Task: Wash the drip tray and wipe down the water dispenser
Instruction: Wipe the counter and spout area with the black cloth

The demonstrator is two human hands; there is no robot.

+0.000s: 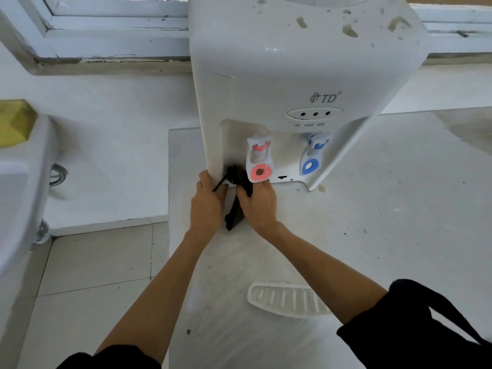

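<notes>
A white tabletop water dispenser (pixel 287 70) with brown stains on top stands on a pale counter (pixel 372 235). It has a red tap (pixel 259 162) and a blue tap (pixel 311 158). My left hand (pixel 207 206) holds the dispenser's lower left corner. My right hand (pixel 259 206) grips a black cloth (pixel 234 182) and presses it against the base, just below the red tap. The cloth's tail hangs down between my hands. The white slotted drip tray (pixel 287 299) lies on the counter near me, partly behind my right forearm.
A white sink (pixel 18 182) with a yellow sponge (pixel 14 121) on its rim stands at the left. Behind it is a white wall and a window frame (pixel 106 30). Tiled floor (pixel 93 288) lies between sink and counter.
</notes>
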